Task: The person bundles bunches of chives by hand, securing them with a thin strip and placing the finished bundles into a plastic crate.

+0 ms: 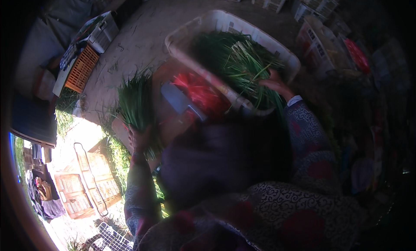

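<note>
A thick bunch of long green chives (135, 103) rests at the left side of a low work board. My left hand (138, 138) is closed round its lower part. To the right stands a large white plastic crate (223, 19) heaped with more chives (242, 62), their pale ends toward the middle. My right hand (277, 84) reaches over the crate's right side, with greens between its thumb and fingers. Between the two hands lies a cleaver (175, 97) with a broad blade, next to a bundle of red plastic (201, 93).
At far left stand a white crate (105, 32) and an orange crate (82, 68). White crates are stacked at the back right, near a red bag (357, 56). Orange crates (89, 186) lie in bright sunlight at lower left, with a black wire basket (110, 238) below.
</note>
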Motion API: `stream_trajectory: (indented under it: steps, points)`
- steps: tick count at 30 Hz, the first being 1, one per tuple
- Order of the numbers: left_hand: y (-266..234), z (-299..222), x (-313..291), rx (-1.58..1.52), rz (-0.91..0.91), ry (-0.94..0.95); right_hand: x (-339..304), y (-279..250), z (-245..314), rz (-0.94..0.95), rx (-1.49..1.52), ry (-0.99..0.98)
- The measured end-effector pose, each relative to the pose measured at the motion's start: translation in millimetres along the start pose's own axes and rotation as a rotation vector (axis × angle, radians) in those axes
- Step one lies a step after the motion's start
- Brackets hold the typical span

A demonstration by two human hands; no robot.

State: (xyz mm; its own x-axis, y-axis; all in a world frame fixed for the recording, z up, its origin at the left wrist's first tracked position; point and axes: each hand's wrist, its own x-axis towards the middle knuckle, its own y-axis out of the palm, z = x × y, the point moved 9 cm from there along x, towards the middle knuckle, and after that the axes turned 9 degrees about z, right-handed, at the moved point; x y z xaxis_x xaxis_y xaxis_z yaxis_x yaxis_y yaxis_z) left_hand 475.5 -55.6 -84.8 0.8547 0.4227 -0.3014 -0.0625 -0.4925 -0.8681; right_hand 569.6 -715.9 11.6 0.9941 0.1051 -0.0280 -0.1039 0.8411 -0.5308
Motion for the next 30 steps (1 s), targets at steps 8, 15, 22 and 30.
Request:
stream_trajectory:
  steps: [8,15,22,30]
  points:
    - [-36,-9,2,-0.067,-0.133,0.125,-52,-23,17,-0.029,0.232,0.295]
    - [-65,-58,-73,-0.606,0.079,0.484,-98,6,112,0.169,0.762,0.169]
    - [-139,-102,-203,-1.135,0.359,0.769,-112,112,281,0.477,1.014,-0.049]
    - [-185,-27,-264,-1.615,0.362,0.9,-154,341,454,1.028,1.166,-0.044]
